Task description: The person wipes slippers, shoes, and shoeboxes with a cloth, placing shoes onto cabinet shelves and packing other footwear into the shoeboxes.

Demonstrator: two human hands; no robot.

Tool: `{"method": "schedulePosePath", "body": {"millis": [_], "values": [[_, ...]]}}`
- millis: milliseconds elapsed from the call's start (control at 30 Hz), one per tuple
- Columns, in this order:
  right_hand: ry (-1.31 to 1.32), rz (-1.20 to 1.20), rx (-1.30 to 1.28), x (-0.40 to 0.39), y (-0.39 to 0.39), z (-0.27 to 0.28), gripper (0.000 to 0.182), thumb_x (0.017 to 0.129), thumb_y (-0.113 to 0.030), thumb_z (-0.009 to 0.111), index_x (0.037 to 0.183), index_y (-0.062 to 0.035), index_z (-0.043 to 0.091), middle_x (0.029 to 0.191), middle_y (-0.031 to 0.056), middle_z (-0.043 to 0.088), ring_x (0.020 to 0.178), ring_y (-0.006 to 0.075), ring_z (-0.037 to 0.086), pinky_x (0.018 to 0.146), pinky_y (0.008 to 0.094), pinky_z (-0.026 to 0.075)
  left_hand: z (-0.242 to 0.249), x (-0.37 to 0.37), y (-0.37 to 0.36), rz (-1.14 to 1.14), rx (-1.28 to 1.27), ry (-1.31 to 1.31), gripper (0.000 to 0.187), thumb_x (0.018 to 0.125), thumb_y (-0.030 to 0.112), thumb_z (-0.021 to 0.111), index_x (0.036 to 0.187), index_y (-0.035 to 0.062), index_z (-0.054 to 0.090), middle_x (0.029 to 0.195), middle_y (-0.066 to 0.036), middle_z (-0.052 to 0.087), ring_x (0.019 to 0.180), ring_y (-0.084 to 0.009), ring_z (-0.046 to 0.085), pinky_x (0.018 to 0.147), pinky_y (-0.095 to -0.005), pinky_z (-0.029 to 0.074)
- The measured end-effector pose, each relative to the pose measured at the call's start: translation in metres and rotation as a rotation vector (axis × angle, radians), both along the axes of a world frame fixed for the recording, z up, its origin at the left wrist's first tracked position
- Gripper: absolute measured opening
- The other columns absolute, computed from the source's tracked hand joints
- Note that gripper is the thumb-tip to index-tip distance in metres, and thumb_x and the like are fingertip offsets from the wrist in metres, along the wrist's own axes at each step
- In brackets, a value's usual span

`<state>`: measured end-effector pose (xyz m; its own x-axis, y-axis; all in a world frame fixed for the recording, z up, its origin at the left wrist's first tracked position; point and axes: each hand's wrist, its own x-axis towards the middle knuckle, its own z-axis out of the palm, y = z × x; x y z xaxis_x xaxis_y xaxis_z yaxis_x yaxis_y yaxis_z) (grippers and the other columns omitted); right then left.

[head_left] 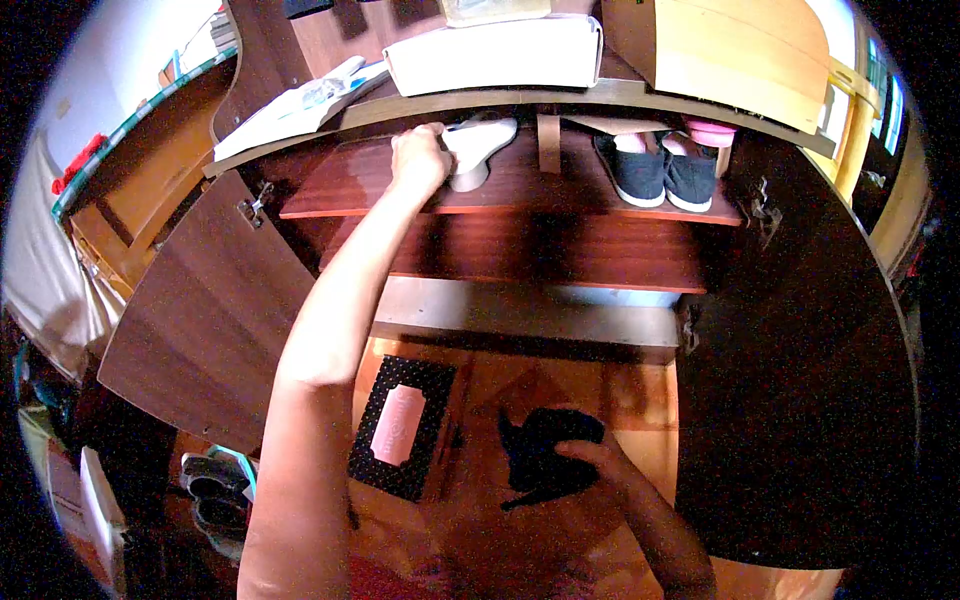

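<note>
On the upper shelf (330,188) of an open cabinet, my left hand (421,158) is closed at the side of a white heeled shoe (485,145); its fingertips are partly hidden. A pair of black shoes with white soles (640,172) stands at the right of the same shelf. Lower down, my right hand (590,455) is wrapped round the edge of a black item (545,450), too dark to make out in detail, held over the cabinet's front area. A black dotted box with a pink label (400,425) lies to its left.
Cabinet doors stand open at left (200,310) and right (800,350). A white box (495,60) and a plastic bag (300,105) lie on the top. Dark footwear (215,495) sits at the lower left. Something pink (710,132) is behind the black shoes.
</note>
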<state>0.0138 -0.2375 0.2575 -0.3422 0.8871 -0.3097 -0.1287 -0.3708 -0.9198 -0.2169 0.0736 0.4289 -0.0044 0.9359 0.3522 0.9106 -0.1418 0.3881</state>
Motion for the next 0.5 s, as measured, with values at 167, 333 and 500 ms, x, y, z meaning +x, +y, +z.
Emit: {"method": "schedulePosePath", "body": {"millis": [167, 333, 500], "values": [[0.054, -0.028, 0.032, -0.007, 0.001, 0.015, 0.053, 0.065, -0.017, 0.066, 0.114, -0.0055, 0.049, 0.106, 0.0057, 0.057, 0.098, 0.0187, 0.052, 0.088, 0.0329, 0.041, -0.003, 0.019, -0.019, 0.005, 0.107, 0.068, 0.05, 0.061, 0.02, 0.076, 0.105, 0.0081, 0.058, 0.105, -0.017, 0.054, 0.101, -0.0339, 0.046, 0.086, -0.0405, 0.041], [0.153, 0.005, 0.08, -0.004, 0.003, 0.014, 0.046, 0.072, -0.021, 0.068, 0.114, -0.0127, 0.052, 0.109, 0.005, 0.056, 0.102, 0.0197, 0.05, 0.091, 0.0329, 0.04, -0.011, 0.019, -0.055, -0.117, 0.382, 0.067, 0.06, 0.065, 0.017, 0.073, 0.117, 0.0056, 0.045, 0.114, -0.018, 0.043, 0.107, -0.0335, 0.041, 0.088, -0.0402, 0.04], [-0.057, 0.01, 0.115, 0.01, 0.01, 0.011, 0.045, 0.077, -0.029, 0.063, 0.112, -0.0049, 0.05, 0.105, 0.0063, 0.055, 0.096, 0.017, 0.051, 0.085, 0.0303, 0.041, -0.036, 0.017, -0.102, -0.37, 0.462, -0.02, 0.051, 0.071, 0.011, 0.067, 0.118, 0.0087, 0.046, 0.106, -0.015, 0.054, 0.101, -0.0299, 0.051, 0.087, -0.037, 0.04]]}}
